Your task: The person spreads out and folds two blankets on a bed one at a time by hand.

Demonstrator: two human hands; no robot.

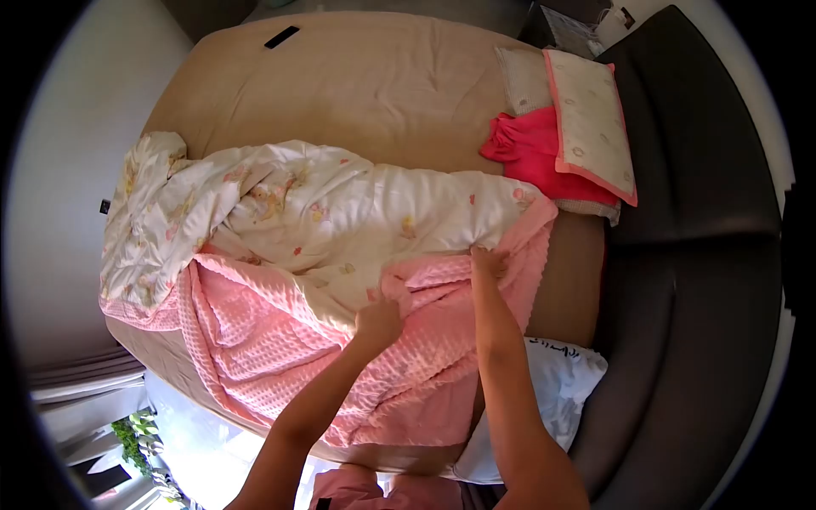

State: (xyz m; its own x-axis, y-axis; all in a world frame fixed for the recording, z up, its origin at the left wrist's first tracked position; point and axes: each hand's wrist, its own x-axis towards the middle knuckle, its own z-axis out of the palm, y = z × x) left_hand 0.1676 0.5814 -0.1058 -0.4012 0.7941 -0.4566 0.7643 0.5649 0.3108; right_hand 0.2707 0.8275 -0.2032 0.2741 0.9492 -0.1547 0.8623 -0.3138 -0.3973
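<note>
A quilt (323,204) with a shiny white printed face and a pink dimpled face (263,331) lies across the near half of the bed. Its pink side is turned up and bunched into folds nearest me. My left hand (378,321) is closed on the folded pink cloth near the quilt's middle. Farther right, my right hand (490,262) grips the pink fold close to the white face. Both arms reach forward over the quilt. The fingertips are partly hidden in the cloth.
A beige sheet (399,76) covers the bed, with a black phone-like object (281,36) at the far side. Pillows (592,119) and bright pink cloth (531,149) lie by the dark headboard (680,314). A white pillow (552,382) sits near my right arm.
</note>
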